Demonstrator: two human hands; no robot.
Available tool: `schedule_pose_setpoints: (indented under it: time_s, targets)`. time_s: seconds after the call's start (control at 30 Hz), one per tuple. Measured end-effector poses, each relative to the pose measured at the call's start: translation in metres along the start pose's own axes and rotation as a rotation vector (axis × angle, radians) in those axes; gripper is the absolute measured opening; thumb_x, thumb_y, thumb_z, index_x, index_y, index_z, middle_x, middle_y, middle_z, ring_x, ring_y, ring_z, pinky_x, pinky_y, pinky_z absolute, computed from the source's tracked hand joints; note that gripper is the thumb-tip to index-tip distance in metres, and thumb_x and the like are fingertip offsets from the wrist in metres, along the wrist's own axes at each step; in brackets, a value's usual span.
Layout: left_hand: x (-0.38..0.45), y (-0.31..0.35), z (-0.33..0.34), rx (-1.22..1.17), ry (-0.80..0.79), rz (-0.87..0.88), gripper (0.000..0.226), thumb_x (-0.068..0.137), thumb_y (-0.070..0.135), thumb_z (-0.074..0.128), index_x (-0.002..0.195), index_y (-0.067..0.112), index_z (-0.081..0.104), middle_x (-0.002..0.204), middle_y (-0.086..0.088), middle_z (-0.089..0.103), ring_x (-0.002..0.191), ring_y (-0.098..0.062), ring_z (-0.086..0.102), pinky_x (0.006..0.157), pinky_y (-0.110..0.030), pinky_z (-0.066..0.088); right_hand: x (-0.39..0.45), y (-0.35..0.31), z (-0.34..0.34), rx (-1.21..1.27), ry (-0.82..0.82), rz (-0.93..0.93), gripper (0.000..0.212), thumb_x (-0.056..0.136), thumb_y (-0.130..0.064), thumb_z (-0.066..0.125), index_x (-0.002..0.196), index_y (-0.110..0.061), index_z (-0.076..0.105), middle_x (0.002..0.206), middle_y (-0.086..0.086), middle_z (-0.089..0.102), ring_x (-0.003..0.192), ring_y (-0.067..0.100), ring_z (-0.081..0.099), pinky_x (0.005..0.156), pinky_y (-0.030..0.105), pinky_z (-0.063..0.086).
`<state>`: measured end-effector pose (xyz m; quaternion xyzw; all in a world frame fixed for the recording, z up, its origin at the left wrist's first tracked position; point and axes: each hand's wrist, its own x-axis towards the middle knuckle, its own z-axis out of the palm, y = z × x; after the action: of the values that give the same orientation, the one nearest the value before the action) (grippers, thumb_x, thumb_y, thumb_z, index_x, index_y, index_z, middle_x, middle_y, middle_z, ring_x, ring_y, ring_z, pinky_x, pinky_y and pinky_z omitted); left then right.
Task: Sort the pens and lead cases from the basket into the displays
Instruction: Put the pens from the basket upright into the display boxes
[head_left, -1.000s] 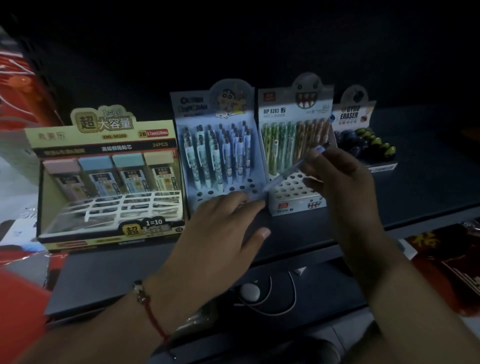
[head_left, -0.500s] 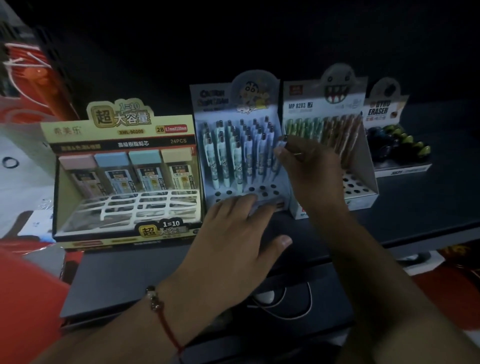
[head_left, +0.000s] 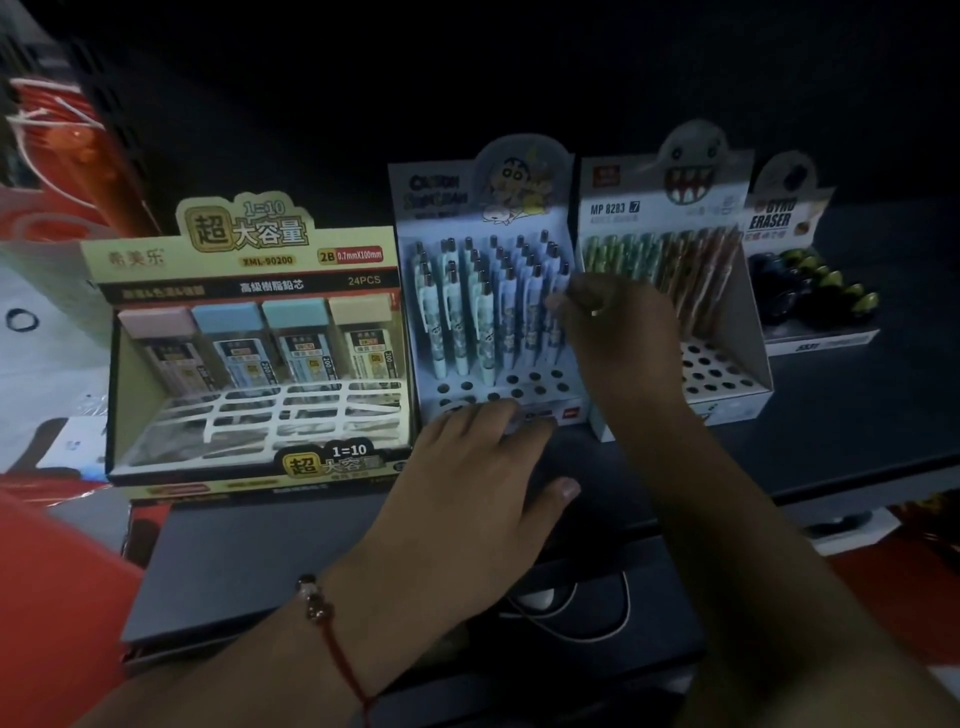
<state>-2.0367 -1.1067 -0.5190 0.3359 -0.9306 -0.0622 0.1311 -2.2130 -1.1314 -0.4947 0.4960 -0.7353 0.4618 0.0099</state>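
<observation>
Three displays stand in a row on a dark shelf. The yellow lead-case display (head_left: 249, 270) on the left holds several pastel-capped lead cases (head_left: 296, 338). In the middle, the white cartoon pen display (head_left: 441, 208) holds several white-blue pens (head_left: 488, 317). A second pen display (head_left: 727, 374) with green and brown pens stands to its right. My right hand (head_left: 618, 332) pinches the top of a white-blue pen (head_left: 555, 317) standing at the right end of the cartoon display. My left hand (head_left: 478, 467) rests with straight fingers on that display's front edge. The basket is out of view.
An eraser display (head_left: 789, 213) with dark round erasers sits at the far right. Red packaging (head_left: 57, 171) lies at the left and lower edges. Below the shelf, a dark box (head_left: 249, 577) and a white cable (head_left: 597, 618) are visible.
My right hand carried the pen leftward from in front of the green-brown display to the cartoon display and stood it upright there. The left hand stayed on the display's front edge.
</observation>
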Motion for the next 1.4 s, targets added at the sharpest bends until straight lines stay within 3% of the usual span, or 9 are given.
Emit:
schedule_pose_setpoints:
  time_s: [0.13,0.23,0.3,0.5,0.7,0.8,0.93,1.07,1.4]
  targets:
    - [0.002,0.001,0.001,0.01,0.006,0.001,0.058,0.097,0.06,0.032,0.148,0.033,0.03,0.148,0.008,0.034,0.134,-0.016,0.033,0.112,-0.032,0.025,-0.012,0.003,-0.012,0.008,-0.064,-0.041,0.03,0.096,-0.022,0.063,0.109,0.006,0.065,0.104,0.027,0.067,0.095,0.04,0.064,0.081,0.052,0.054]
    - [0.001,0.006,0.001,-0.008,0.019,0.012,0.056,0.097,0.059,0.032,0.147,0.033,0.033,0.145,0.011,0.038,0.132,-0.016,0.036,0.111,-0.034,0.028,-0.028,0.005,-0.036,-0.025,-0.148,-0.039,0.043,0.097,-0.033,0.063,0.137,-0.018,0.058,0.132,0.004,0.064,0.109,0.019,0.065,0.089,0.04,0.056]
    - [0.001,0.013,-0.002,-0.025,0.035,0.03,0.055,0.097,0.058,0.034,0.146,0.034,0.036,0.144,0.014,0.041,0.132,-0.014,0.035,0.111,-0.035,0.028,-0.039,0.008,-0.06,-0.086,-0.179,-0.06,0.048,0.096,-0.036,0.063,0.141,-0.022,0.055,0.14,0.0,0.058,0.119,0.017,0.059,0.096,0.039,0.052]
    - [-0.004,0.06,-0.01,-0.107,0.051,0.119,0.054,0.098,0.058,0.035,0.148,0.04,0.028,0.147,0.02,0.035,0.133,-0.008,0.031,0.11,-0.03,0.027,-0.086,0.015,-0.137,-0.527,-0.331,0.046,0.061,0.098,-0.045,0.055,0.153,-0.029,0.034,0.158,-0.003,0.036,0.141,0.022,0.037,0.113,0.036,0.036]
    - [-0.008,0.163,-0.007,-0.255,-0.044,0.343,0.056,0.097,0.058,0.037,0.149,0.042,0.026,0.157,0.021,0.02,0.14,-0.008,0.024,0.113,-0.029,0.024,-0.189,0.048,-0.236,-0.629,-0.192,0.184,0.054,0.087,-0.05,0.058,0.134,-0.025,0.056,0.129,0.002,0.059,0.121,0.029,0.055,0.099,0.049,0.048]
    - [-0.022,0.226,-0.002,-0.237,-0.06,0.526,0.056,0.096,0.06,0.037,0.148,0.04,0.031,0.155,0.018,0.027,0.137,-0.009,0.029,0.11,-0.029,0.027,-0.256,0.062,-0.296,-0.727,-0.158,0.319,0.061,0.071,-0.047,0.065,0.125,-0.018,0.065,0.123,0.009,0.066,0.113,0.035,0.063,0.096,0.052,0.052]
    - [-0.052,0.312,0.013,-0.29,-0.181,0.726,0.057,0.093,0.058,0.045,0.145,0.035,0.038,0.15,0.013,0.036,0.135,-0.012,0.035,0.11,-0.031,0.029,-0.345,0.07,-0.362,-0.842,-0.15,0.555,0.066,0.081,-0.052,0.054,0.142,-0.025,0.049,0.142,0.001,0.05,0.131,0.027,0.046,0.11,0.041,0.037]
    - [-0.084,0.383,0.04,-0.203,-0.325,0.972,0.06,0.09,0.062,0.044,0.143,0.035,0.037,0.142,0.01,0.042,0.131,-0.015,0.043,0.107,-0.034,0.035,-0.426,0.106,-0.394,-0.822,-0.136,0.804,0.069,0.088,-0.05,0.061,0.15,-0.028,0.04,0.155,0.0,0.039,0.142,0.022,0.035,0.118,0.034,0.024]
    - [-0.122,0.492,0.161,-0.019,-0.617,1.153,0.059,0.092,0.056,0.047,0.144,0.031,0.033,0.14,0.001,0.043,0.126,-0.025,0.045,0.104,-0.038,0.037,-0.545,0.23,-0.416,-0.559,-0.295,1.303,0.072,0.087,-0.051,0.063,0.148,-0.024,0.035,0.147,0.003,0.047,0.132,0.027,0.048,0.109,0.04,0.04]
